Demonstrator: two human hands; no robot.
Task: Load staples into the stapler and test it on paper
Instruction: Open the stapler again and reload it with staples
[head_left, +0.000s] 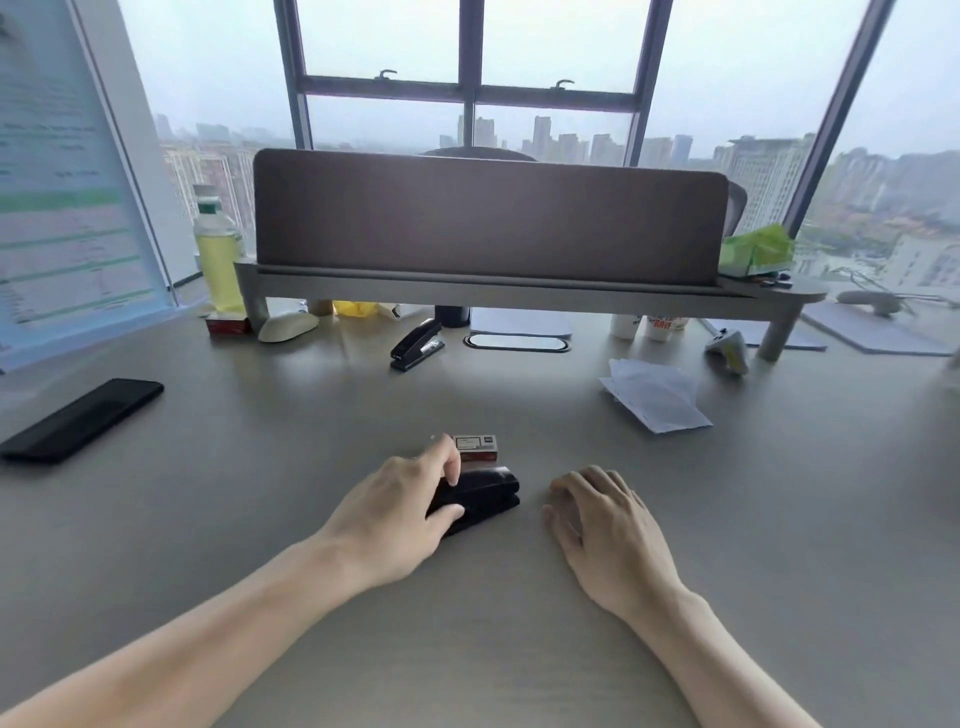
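Left hand (400, 512) closed over the rear end of the black stapler (480, 493), thumb along the near side, forefinger curled over the top, palm covering the back. Stapler lying flat on the bench (260, 519), right in front of the person, still shut. Long axis running roughly left to right, tilted slightly so the free nose pointed right and a little away, toward the gap between both hands.

Right hand (602, 519) resting palm down on the bench, fingers loosely curled, holding nothing, just beside the stapler's nose but apart from it. So: left hand nearer and already gripping; right hand free and placed at the open end.

Small staple box (475, 448) sitting just beyond the stapler, nearly touching its far side, closed as far as could be told. Reachable by either hand, slightly closer to the left forefinger.

Sheets of paper (657, 397) lying well off to the far right, on the right hand's side. A second black stapler (417, 344) farther back near the shelf riser, untouched.

Judged as the very start of the loading step: nothing opened yet, no staples out. Next move probably calling for the left to steady the base while the right lifts the top arm from the nose end, since that end faced the free hand.
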